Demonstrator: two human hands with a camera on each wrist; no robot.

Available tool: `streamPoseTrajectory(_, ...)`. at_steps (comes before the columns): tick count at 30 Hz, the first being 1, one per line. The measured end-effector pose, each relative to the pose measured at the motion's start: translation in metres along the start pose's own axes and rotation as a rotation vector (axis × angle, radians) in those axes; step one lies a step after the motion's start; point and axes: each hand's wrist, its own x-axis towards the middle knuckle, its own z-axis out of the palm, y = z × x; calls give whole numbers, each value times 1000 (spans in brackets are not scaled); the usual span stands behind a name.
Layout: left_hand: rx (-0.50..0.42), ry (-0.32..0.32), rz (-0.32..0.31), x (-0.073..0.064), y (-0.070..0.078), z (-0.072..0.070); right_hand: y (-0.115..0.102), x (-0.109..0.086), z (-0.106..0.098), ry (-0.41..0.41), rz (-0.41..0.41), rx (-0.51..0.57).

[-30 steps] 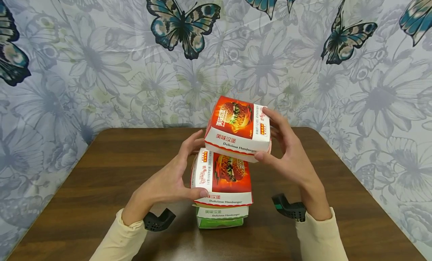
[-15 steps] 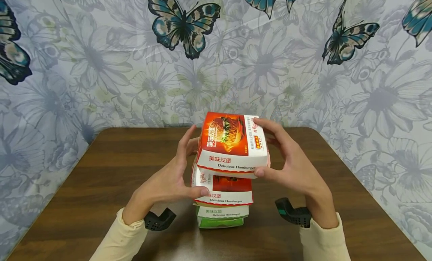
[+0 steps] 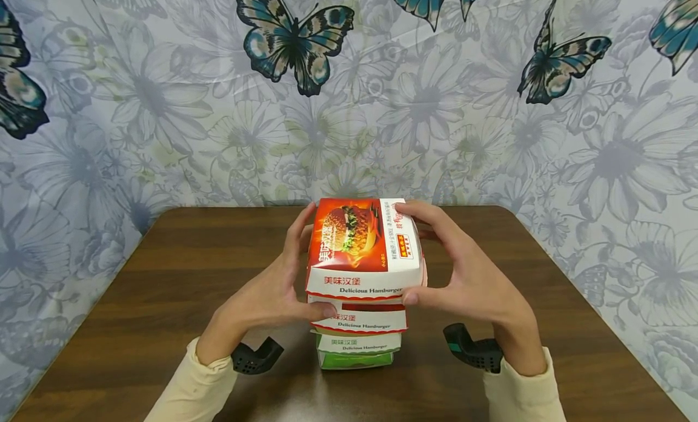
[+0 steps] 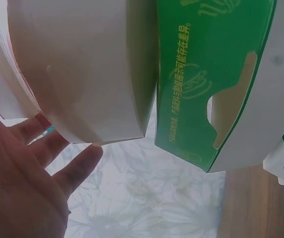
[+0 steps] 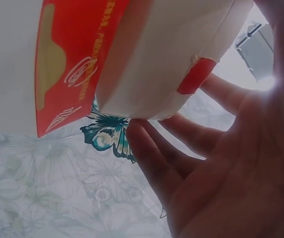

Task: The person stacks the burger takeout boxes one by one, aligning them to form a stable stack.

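The top red-and-white hamburger box (image 3: 349, 240), printed with a burger, sits at the head of a stack. My right hand (image 3: 471, 276) grips it from the right, thumb at its front lower corner and fingertips on its right side. Beneath it is a second red-and-white hamburger box (image 3: 376, 319), mostly covered by the first. My left hand (image 3: 267, 291) holds this lower box, with the thumb on its front left and the fingers behind its left side. A green-and-white hamburger box (image 3: 357, 352) stands under both; its green side panel (image 4: 186, 89) shows a cut-out slot in the left wrist view.
The stack stands on a brown wooden table (image 3: 163, 301) with rounded far corners. Behind the table hangs a cloth (image 3: 425, 113) patterned with butterflies and flowers. A black wrist device (image 3: 256, 355) is worn under the left wrist, and another black device (image 3: 473, 348) under the right.
My right hand has lowered the top red box and brought it left, from tilted above the stack to level over the second box. My left hand has stayed nearly still.
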Motion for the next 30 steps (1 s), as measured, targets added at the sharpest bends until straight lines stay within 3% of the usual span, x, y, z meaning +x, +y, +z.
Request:
streamPoseTrajectory(14, -64, -29, 1, 1, 1, -1, -5, 0, 2, -23, 18, -34)
streamPoseTrajectory(30, -72, -46, 7, 0, 0, -3, -2, -1, 2, -39, -15, 25)
